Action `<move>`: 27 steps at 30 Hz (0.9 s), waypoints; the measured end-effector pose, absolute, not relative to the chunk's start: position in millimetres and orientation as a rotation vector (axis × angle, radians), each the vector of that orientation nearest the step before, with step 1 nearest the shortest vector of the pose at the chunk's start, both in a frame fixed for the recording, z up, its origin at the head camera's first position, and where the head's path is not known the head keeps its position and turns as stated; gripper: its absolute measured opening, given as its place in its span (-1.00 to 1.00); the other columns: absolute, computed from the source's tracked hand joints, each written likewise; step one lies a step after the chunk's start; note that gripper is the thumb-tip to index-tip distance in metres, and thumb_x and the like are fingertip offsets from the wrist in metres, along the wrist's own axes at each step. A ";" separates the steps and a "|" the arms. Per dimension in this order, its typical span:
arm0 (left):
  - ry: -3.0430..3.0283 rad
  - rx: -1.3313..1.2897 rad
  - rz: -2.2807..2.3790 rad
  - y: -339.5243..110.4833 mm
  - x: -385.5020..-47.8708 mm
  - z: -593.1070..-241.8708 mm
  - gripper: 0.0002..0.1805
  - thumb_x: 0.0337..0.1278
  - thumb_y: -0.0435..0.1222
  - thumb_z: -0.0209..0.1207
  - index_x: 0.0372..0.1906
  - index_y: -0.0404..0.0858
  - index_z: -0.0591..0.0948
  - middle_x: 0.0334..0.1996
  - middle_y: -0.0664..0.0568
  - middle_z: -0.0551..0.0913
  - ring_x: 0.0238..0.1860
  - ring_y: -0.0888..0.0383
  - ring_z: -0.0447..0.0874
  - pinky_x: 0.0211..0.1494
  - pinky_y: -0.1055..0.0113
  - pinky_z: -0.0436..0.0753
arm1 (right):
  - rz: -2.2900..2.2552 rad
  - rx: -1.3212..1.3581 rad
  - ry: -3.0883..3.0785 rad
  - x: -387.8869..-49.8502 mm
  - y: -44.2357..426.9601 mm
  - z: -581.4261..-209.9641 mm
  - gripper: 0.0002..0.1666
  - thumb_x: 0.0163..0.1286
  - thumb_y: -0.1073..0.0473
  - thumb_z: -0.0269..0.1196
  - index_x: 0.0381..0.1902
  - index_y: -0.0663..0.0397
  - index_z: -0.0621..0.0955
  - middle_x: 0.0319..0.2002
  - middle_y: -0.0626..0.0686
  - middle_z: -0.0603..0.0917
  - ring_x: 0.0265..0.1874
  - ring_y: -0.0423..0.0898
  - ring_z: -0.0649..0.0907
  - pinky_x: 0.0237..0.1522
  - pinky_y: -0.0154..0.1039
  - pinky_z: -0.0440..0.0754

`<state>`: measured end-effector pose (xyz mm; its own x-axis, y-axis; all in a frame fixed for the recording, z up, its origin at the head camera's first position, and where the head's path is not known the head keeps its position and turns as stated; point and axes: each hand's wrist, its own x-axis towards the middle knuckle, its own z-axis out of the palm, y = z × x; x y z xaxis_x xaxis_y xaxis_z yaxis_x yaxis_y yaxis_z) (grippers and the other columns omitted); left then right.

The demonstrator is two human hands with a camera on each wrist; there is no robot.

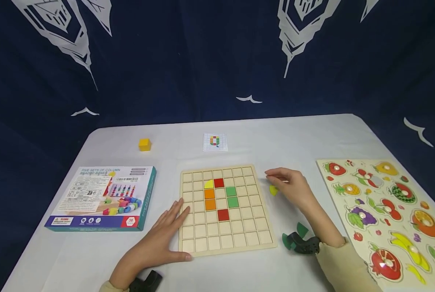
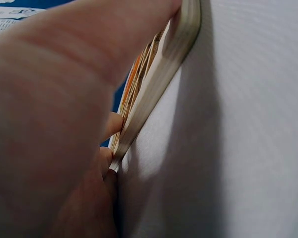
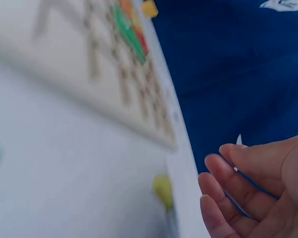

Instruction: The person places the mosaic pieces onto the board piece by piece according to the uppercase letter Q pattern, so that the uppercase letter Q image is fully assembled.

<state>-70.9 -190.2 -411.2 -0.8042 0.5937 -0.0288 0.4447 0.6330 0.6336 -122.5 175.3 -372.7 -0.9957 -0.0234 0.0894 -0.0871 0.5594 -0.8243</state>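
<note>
A wooden grid board lies flat on the table. Set in its cells are a yellow piece, a red square with another above it, two orange squares and two green squares. My left hand rests at the board's lower left, its spread fingers touching the left rim and the thumb by the near edge. To the right of the board, my right hand hovers with loosely bent fingers; no piece shows between them in the right wrist view. Beneath it lies a loose yellow piece.
Loose green pieces lie near the right wrist's black camera. A small pattern card and a yellow cube sit farther back. A beaded-toy box is at left, a fruit puzzle board at right.
</note>
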 end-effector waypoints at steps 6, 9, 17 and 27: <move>2.624 0.845 0.928 -191.3 -71.8 -410.2 0.24 -0.37 0.22 0.39 0.45 -0.26 0.09 0.47 -0.08 -0.20 0.43 -0.01 -0.33 0.35 -0.07 -0.16 | 1.264 -0.011 -2.775 -115.2 186.4 -387.1 -0.74 0.23 0.32 0.28 -0.10 0.30 0.65 -0.29 0.14 0.67 -0.30 0.03 0.61 -0.38 -0.23 0.53; 2.622 0.843 0.919 -191.1 -71.6 -411.0 0.25 -0.37 0.22 0.39 0.45 -0.25 0.09 0.47 -0.07 -0.20 0.43 0.00 -0.33 0.35 -0.07 -0.15 | 1.183 0.005 -2.795 -114.8 184.7 -395.7 -0.71 0.13 0.34 0.35 -0.15 0.33 0.66 -0.38 0.09 0.60 -0.43 -0.04 0.54 -0.44 -0.25 0.47; 2.623 0.817 0.876 -190.5 -74.5 -410.7 0.27 -0.42 0.19 0.42 0.46 -0.21 0.06 0.47 0.01 -0.24 0.43 0.10 -0.38 0.37 0.03 -0.18 | 1.051 0.038 -2.761 -115.1 175.8 -401.1 -0.74 0.01 0.45 0.39 -0.26 0.29 0.69 -0.43 0.06 0.52 -0.48 -0.08 0.47 -0.47 -0.25 0.43; 2.619 0.822 0.871 -190.7 -72.2 -411.9 0.26 -0.40 0.21 0.41 0.46 -0.21 0.06 0.47 0.01 -0.25 0.43 0.12 -0.39 0.37 0.04 -0.20 | 1.011 0.071 -2.784 -112.8 175.8 -399.9 -0.85 0.06 0.48 0.34 -0.43 0.18 0.67 -0.37 0.10 0.60 -0.36 0.03 0.52 -0.31 -0.06 0.46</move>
